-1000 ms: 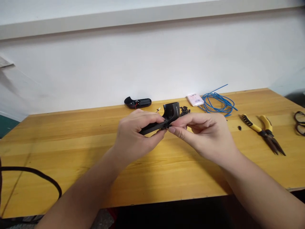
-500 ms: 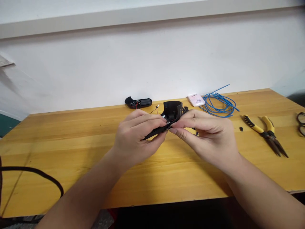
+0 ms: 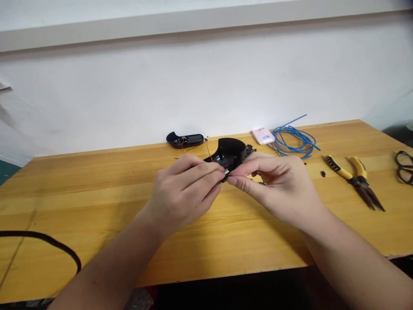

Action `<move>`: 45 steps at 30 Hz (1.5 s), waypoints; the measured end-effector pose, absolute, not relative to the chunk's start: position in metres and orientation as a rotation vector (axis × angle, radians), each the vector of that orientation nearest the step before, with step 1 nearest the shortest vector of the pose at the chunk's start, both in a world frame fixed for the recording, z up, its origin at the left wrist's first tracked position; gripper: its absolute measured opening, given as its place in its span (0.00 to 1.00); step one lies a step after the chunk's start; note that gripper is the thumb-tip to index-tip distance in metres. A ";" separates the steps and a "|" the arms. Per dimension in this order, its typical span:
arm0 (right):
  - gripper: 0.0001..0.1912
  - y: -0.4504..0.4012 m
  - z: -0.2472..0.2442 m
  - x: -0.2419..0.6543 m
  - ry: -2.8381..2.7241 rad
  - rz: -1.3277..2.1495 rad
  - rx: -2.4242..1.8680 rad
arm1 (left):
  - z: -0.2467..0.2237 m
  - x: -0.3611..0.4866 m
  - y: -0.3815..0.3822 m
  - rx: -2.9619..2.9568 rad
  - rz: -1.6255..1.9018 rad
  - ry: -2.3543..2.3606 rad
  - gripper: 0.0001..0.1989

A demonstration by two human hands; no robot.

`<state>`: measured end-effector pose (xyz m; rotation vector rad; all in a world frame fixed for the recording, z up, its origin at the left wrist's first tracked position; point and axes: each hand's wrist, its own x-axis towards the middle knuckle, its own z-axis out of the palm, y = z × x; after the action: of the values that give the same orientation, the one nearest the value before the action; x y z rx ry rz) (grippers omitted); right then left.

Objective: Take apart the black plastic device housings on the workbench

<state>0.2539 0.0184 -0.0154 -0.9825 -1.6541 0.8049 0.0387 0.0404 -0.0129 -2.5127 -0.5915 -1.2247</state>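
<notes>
Presently both hands at black plastic shell, mid-table near far edge: left hand closed narrow on shell, right hand pinching tiny connector; fiddly join needs steady fingertips.

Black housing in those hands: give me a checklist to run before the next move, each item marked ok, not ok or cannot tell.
1. Black housing gripped by left hand and right hand: ok.
2. Small metal part at the fingertips, seated in the housing: cannot tell.
3. Red wire free of pinching: cannot tell.
4. Second black shell resting steady on the wooden table: ok.
5. Yellow-handled long-nose pliers lying ready on the table: ok.
</notes>
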 end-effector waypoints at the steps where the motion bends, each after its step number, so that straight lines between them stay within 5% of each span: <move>1: 0.02 0.018 -0.015 0.254 -1.657 0.801 -0.979 | -0.013 0.039 0.041 -2.508 -1.227 -0.585 0.12; 7: 0.07 0.019 -0.021 0.255 -1.664 0.697 -1.031 | -0.011 0.039 0.040 -2.524 -1.241 -0.594 0.12; 14: 0.39 0.024 -0.033 0.258 -1.625 0.615 -0.937 | -0.005 0.039 0.035 -2.594 -1.334 -0.664 0.10; 20: 0.37 0.028 -0.031 0.262 -1.760 0.918 -0.716 | -0.002 0.040 0.031 -2.638 -1.332 -0.637 0.12; 27: 0.38 0.029 -0.033 0.266 -1.767 0.727 -0.686 | -0.001 0.038 0.030 -2.616 -1.297 -0.624 0.14; 36: 0.37 0.032 -0.043 0.264 -1.827 0.529 -0.612 | -0.002 0.029 0.040 -3.074 -1.031 -0.886 0.37; 45: 0.35 0.030 -0.040 0.260 -1.782 0.496 -0.552 | -0.003 0.025 0.042 -2.935 -1.122 -0.571 0.23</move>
<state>0.2597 0.0299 -0.0402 -0.5516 -1.7818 0.4956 0.0254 0.0424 -0.0035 -2.9348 -0.5712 -1.1223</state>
